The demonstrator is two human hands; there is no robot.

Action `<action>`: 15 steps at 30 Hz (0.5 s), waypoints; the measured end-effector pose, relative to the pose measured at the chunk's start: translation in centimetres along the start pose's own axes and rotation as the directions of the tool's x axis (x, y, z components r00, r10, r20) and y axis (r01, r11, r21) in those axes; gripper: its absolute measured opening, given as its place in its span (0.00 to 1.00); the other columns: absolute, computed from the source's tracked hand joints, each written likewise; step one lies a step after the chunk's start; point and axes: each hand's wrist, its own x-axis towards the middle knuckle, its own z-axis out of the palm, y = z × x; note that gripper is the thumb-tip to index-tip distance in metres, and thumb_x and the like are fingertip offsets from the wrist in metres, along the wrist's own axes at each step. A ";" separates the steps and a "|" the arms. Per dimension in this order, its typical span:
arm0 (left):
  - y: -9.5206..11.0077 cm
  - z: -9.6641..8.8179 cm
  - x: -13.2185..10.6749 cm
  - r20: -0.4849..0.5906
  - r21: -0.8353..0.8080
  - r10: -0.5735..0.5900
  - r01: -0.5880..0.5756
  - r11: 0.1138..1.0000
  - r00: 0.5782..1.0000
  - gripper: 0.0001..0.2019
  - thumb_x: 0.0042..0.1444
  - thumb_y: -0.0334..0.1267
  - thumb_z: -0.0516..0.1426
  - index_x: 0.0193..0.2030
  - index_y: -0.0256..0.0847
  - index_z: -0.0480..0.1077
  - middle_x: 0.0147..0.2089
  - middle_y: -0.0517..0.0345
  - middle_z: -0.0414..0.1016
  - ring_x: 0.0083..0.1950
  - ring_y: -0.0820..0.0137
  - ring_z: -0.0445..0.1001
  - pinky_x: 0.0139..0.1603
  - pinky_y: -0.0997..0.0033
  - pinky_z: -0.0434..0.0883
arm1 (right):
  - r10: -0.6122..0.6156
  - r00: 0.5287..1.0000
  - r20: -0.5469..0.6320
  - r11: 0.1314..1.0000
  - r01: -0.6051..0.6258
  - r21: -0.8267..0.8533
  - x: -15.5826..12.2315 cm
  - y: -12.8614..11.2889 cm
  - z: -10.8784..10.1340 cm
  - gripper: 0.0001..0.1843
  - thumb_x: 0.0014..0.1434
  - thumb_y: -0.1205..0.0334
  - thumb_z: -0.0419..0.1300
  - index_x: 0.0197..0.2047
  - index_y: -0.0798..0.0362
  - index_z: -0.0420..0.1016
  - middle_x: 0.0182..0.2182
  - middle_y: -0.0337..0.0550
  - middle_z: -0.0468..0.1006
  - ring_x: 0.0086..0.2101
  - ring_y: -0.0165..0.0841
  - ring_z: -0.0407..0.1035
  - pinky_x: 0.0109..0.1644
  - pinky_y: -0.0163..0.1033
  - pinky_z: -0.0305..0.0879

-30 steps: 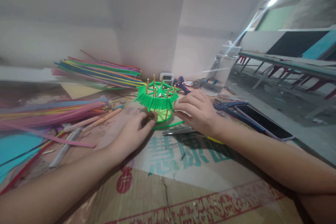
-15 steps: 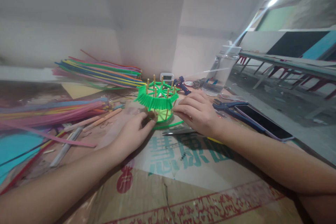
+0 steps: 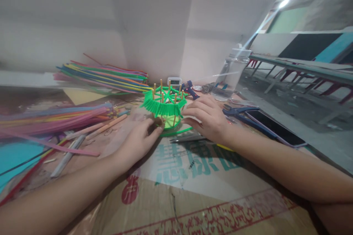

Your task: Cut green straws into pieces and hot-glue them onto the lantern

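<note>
A small round model (image 3: 165, 107) of bright green pipe cleaners stands upright on the table. Several thin wooden sticks rise through its fringed, spoked upper ring, and a green disc forms its base. My left hand (image 3: 143, 132) grips the lower left of this model, the thumb in front and the fingertips partly hidden behind. To the right, my right hand (image 3: 206, 117) is held close with thumb and fingers apart; nothing shows between them. Whether its fingertips touch the model I cannot tell. Scissors (image 3: 187, 138) lie under and beside the right hand, blades pointing left.
Bundles of coloured pipe cleaners (image 3: 107, 77) lie at the back left, with more pink ones (image 3: 91, 117) nearer. Behind the model are a small digital timer (image 3: 174, 81) and a glue gun (image 3: 190, 90). A clear bottle (image 3: 230, 73), blue-handled pliers (image 3: 242, 111) and a phone (image 3: 275, 126) stand or lie right.
My right thumb and fingers have spread apart slightly beside the model. My left hand keeps its place at the base, and the view has shifted a little.
</note>
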 end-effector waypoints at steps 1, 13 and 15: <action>0.0 0.0 0.0 0.000 -0.007 0.005 -0.005 1.000 1.000 0.17 0.61 0.49 0.51 0.42 0.38 0.73 0.44 0.49 0.79 0.46 0.58 0.76 0.48 0.58 0.70 | 0.007 1.000 -0.008 1.000 -0.007 0.010 -0.1 0.1 0.0 0.11 0.62 0.57 0.63 0.45 0.52 0.72 0.37 0.44 0.81 0.38 0.37 0.71 0.45 0.44 0.64; -0.1 0.0 0.0 0.004 0.017 -0.007 0.007 1.000 1.000 0.18 0.61 0.49 0.51 0.42 0.36 0.73 0.40 0.50 0.79 0.40 0.59 0.75 0.40 0.62 0.69 | 0.098 0.992 0.080 0.995 -0.098 -0.002 0.3 0.7 0.2 0.22 0.62 0.50 0.61 0.55 0.54 0.71 0.45 0.52 0.75 0.46 0.41 0.69 0.49 0.49 0.66; 0.0 0.0 0.0 0.009 0.016 -0.005 0.005 1.000 1.000 0.18 0.61 0.49 0.50 0.41 0.36 0.73 0.40 0.50 0.79 0.40 0.59 0.75 0.40 0.62 0.69 | 0.098 0.992 0.074 0.995 -0.099 0.012 0.4 0.7 0.1 0.20 0.62 0.52 0.62 0.53 0.54 0.72 0.44 0.51 0.75 0.46 0.41 0.69 0.50 0.48 0.66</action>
